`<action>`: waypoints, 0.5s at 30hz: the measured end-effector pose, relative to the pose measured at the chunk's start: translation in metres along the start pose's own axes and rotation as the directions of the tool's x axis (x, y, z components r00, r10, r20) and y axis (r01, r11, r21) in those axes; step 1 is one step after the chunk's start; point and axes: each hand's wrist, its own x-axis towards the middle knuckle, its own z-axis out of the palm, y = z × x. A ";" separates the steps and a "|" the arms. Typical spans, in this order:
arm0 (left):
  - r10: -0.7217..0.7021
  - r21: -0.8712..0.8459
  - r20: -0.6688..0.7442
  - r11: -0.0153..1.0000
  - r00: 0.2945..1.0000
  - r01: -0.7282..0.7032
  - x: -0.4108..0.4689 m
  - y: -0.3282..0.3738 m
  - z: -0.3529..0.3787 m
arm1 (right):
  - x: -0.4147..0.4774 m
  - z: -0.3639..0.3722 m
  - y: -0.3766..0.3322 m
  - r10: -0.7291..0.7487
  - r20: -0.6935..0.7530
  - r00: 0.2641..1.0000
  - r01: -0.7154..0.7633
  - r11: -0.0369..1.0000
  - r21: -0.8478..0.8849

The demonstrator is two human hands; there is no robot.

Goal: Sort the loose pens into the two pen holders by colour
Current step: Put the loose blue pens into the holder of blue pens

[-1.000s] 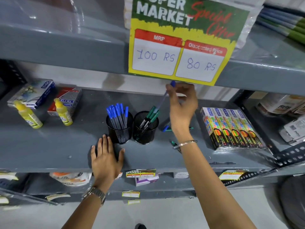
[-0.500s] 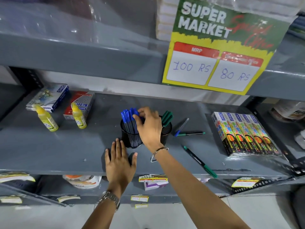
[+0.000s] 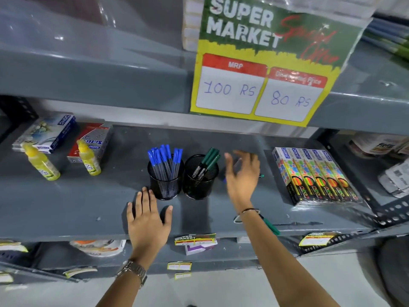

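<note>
Two black mesh pen holders stand side by side on the grey shelf (image 3: pixel 66 207). The left holder (image 3: pixel 164 187) is packed with several blue-capped pens (image 3: pixel 164 155). The right holder (image 3: pixel 200 187) has a few green-capped pens (image 3: pixel 210 156). My left hand (image 3: pixel 147 220) lies flat on the shelf just in front of the left holder. My right hand (image 3: pixel 241 173) hovers open to the right of the green holder, fingers spread, holding nothing. It covers loose pens behind it; only a green tip (image 3: pixel 262 175) shows. Another loose green pen (image 3: pixel 271 226) lies near the shelf's front edge, partly under my right wrist.
Pencil boxes (image 3: pixel 314 176) lie at the right. Two yellow glue bottles (image 3: pixel 43 166) and two flat boxes (image 3: pixel 47 131) sit at the left. A yellow price sign (image 3: pixel 261 89) hangs from the upper shelf. Price tags line the lower shelf edge.
A second ago my right hand held a blue pen up high. It dropped it into the left holder, then let go and swung right past the green holder. My left hand stayed put.
</note>
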 end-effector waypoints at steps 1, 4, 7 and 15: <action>-0.002 -0.001 -0.005 1.000 1.000 0.002 0.000 -0.001 0.001 | 0.003 -0.006 0.015 0.060 0.023 0.998 -0.059 0.997 -0.056; 0.010 0.005 -0.005 1.000 1.000 -0.010 -0.002 -0.001 0.003 | 0.007 -0.009 0.050 0.156 0.266 0.951 -0.057 0.937 -0.344; 0.012 0.015 -0.001 1.000 1.000 -0.012 -0.002 0.000 0.003 | 0.005 0.002 0.061 0.124 0.484 0.866 0.116 0.892 -0.437; 0.011 0.026 -0.016 1.000 1.000 -0.010 0.000 0.007 -0.002 | -0.001 0.007 0.080 0.069 0.559 0.826 0.219 0.875 -0.432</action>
